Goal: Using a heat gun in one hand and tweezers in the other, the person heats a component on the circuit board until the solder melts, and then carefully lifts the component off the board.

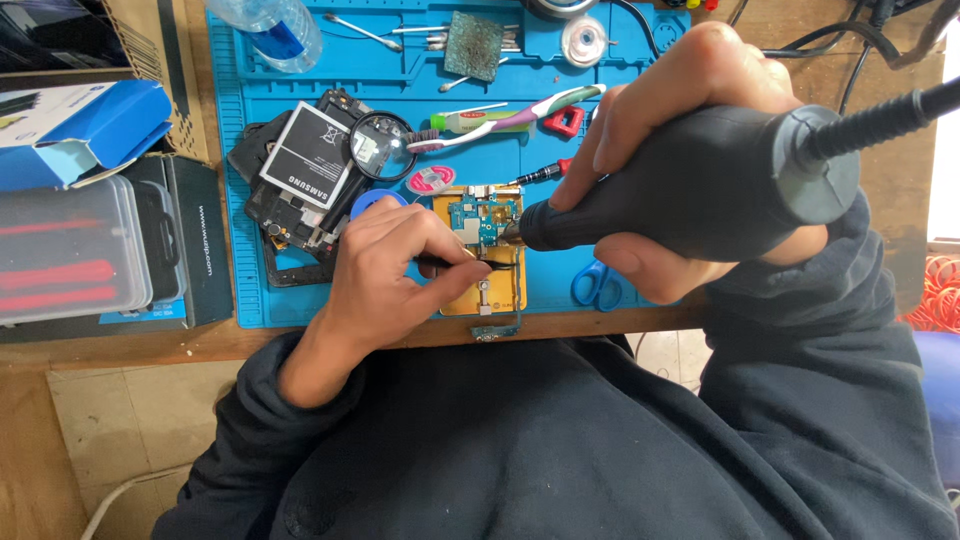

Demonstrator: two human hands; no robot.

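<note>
View from above a desk (120, 345) covered by a blue mat (560, 180). The right hand (690, 150) is clenched around a thick black hot-air handle (700, 185), its nozzle pointing left at a small circuit board (483, 222) clamped in a yellow holder (505, 290) near the mat's front edge. The left hand (395, 270) pinches black tweezers (455, 265), whose tips rest at the board's lower left.

Judged from this, the work would go best with the nozzle kept just above the part rather than touching it, the tweezers steady and lifting only lightly, and the left fingers kept out of the hot stream.

To the left of the board lies an opened phone (290, 190) with a flat grey-and-white battery (312, 152) bearing a printed label, and a round magnifier (382, 145) beside it. At the desk's far left sits a blue-and-white cardboard box (75, 130), with a clear plastic case (65, 250) holding red tools in front of it and a black box (205, 240) with white print along its side. A clear bottle (275, 30) with a blue label lies at the top. A toothbrush (510, 115) lies behind the board; blue scissors (598, 285) are just right of the holder.
</note>
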